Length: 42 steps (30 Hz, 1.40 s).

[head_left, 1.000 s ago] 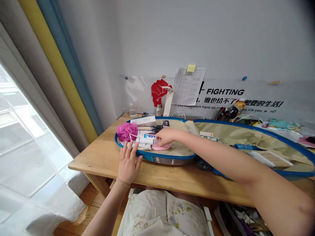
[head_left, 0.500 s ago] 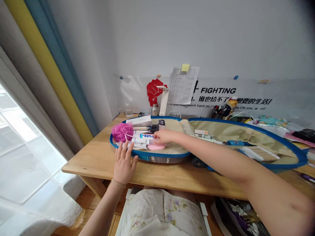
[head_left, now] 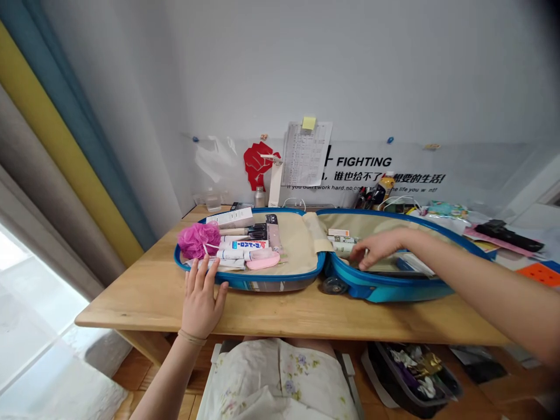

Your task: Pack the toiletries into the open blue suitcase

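An open blue suitcase with a beige lining lies on the wooden table, its two halves side by side. My left hand rests open at the front rim of the left half, fingers spread. Close to it are a purple bath puff, a toothpaste box, a capped white tube, a pink case and several dark-tipped brushes. Reaching down into the right half, my right hand has its fingers bent and apart, beside a white-and-green tube. Nothing shows in its grasp.
A white box lies at the back of the left half. Behind stand a small bottle and a white lamp. Papers and an orange sheet lie at right. Below the table sits a filled bin.
My right hand has left the items in the left half and moved right, into the right half. My left hand stays at the front rim. The view has turned slightly right.
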Available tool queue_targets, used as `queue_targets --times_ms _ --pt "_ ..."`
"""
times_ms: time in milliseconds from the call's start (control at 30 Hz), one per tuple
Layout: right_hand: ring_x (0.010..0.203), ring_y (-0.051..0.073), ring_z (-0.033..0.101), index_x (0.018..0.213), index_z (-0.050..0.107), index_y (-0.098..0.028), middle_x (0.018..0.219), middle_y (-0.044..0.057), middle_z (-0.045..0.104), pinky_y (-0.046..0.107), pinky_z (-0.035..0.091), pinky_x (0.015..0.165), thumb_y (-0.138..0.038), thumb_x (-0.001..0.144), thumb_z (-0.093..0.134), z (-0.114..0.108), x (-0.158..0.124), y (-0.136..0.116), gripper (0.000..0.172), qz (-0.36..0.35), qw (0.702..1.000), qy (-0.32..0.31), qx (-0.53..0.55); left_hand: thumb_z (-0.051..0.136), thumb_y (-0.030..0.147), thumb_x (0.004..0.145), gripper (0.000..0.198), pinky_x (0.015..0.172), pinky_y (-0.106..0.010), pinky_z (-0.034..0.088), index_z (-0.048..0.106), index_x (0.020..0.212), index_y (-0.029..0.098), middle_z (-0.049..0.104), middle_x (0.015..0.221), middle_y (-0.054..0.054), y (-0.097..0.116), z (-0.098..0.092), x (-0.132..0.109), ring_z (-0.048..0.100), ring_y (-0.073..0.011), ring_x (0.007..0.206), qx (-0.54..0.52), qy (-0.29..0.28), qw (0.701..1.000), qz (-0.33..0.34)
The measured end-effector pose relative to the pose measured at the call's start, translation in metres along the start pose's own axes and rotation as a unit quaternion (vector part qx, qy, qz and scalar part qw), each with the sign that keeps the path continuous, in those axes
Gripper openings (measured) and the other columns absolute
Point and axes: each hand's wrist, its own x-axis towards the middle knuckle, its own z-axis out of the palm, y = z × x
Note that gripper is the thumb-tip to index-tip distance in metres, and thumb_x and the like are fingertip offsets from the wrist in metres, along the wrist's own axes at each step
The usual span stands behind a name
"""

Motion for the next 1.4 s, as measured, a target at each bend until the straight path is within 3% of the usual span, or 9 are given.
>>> queue_targets --times_ms 267,433,533,633,800,900,1033,1167,1400 --pt "0.079 0.024 0.070 0.082 0.072 -0.026 0.089 0.008 0.072 0.038 0.056 0.076 -0.046 0.062 0.072 0.028 -0.030 0.020 0.029 0.039 0.995 -0.087 0.006 0.044 0.031 0.096 0.058 0.116 -0.055 0.024 0.027 0.151 0.025 0.035 0.153 -0.013 0.001 0.000 0.002 0.020 -0.0315 0.146 0.008 0.011 1.000 0.000" --pt "0.091 0.029 0.067 0.097 0.068 -0.020 0.098 0.011 0.071 0.045 0.052 0.088 -0.048 0.067 0.070 -0.009 -0.039 0.017 0.041 0.036 0.999 -0.037 0.006 0.044 0.032 0.096 0.058 0.116 -0.054 0.024 0.028 0.151 0.024 0.034 0.154 -0.013 0.000 0.001 0.000 0.019 -0.0317 0.146 0.003 0.004 1.000 -0.007" --pt "0.097 0.026 0.065 0.119 0.058 -0.020 0.108 0.011 0.068 0.042 0.050 0.090 -0.055 0.083 0.050 -0.038 -0.030 -0.013 0.051 0.018 0.998 0.026 0.048 0.044 0.033 0.095 0.057 0.116 -0.055 0.023 0.030 0.150 0.023 0.034 0.154 -0.013 0.000 0.001 -0.001 0.020 -0.0320 0.146 0.000 -0.002 1.000 -0.015" --pt "0.101 0.025 0.064 0.128 0.051 -0.021 0.118 0.010 0.065 0.038 0.051 0.089 -0.053 0.087 0.045 -0.039 -0.006 -0.073 0.053 -0.047 0.994 0.036 0.092 0.044 0.032 0.095 0.056 0.116 -0.055 0.023 0.031 0.149 0.022 0.035 0.153 -0.014 -0.001 0.002 -0.001 0.020 -0.0322 0.146 0.001 -0.001 1.000 -0.014" --pt "0.116 0.025 0.058 0.133 0.051 -0.019 0.133 0.010 0.057 0.034 0.046 0.099 -0.030 0.074 0.064 0.011 0.049 -0.183 0.061 -0.224 0.974 -0.003 0.029 0.044 0.031 0.096 0.058 0.116 -0.054 0.024 0.027 0.151 0.021 0.035 0.153 -0.015 -0.001 0.001 0.000 0.019 -0.0310 0.146 0.006 0.005 1.000 -0.001" --pt "0.113 0.025 0.060 0.135 0.047 -0.017 0.134 0.013 0.055 0.033 0.048 0.095 -0.034 0.069 0.072 0.042 0.071 -0.222 0.073 -0.282 0.959 0.010 0.028 0.044 0.031 0.096 0.060 0.116 -0.054 0.023 0.025 0.152 0.022 0.032 0.155 -0.015 -0.001 0.002 0.000 0.018 -0.0302 0.147 0.006 0.003 1.000 0.000" --pt "0.101 0.023 0.064 0.123 0.054 -0.017 0.117 0.011 0.066 0.032 0.050 0.084 -0.042 0.072 0.072 0.064 0.084 -0.236 0.060 -0.304 0.952 0.034 0.036 0.042 0.032 0.096 0.061 0.116 -0.053 0.022 0.022 0.153 0.020 0.029 0.156 -0.015 -0.001 0.004 -0.003 0.017 -0.0298 0.147 0.012 0.003 1.000 -0.002" --pt "0.107 0.020 0.063 0.118 0.060 -0.019 0.121 0.008 0.066 0.031 0.048 0.091 -0.029 0.084 0.059 0.068 0.087 -0.232 0.036 -0.335 0.940 0.036 0.045 0.039 0.034 0.097 0.055 0.117 -0.053 0.016 0.033 0.149 0.018 0.034 0.154 -0.016 -0.001 0.001 -0.001 0.019 -0.0302 0.147 0.034 -0.002 0.999 -0.012" --pt "0.110 0.022 0.062 0.131 0.054 -0.015 0.122 0.012 0.066 0.033 0.048 0.094 -0.020 0.081 0.057 0.075 0.089 -0.231 0.051 -0.350 0.934 0.034 0.066 0.048 0.049 0.090 0.054 0.117 -0.054 0.015 0.051 0.137 0.022 0.053 0.141 -0.012 -0.001 -0.008 0.036 0.039 -0.0322 0.137 0.027 -0.056 0.998 0.025"
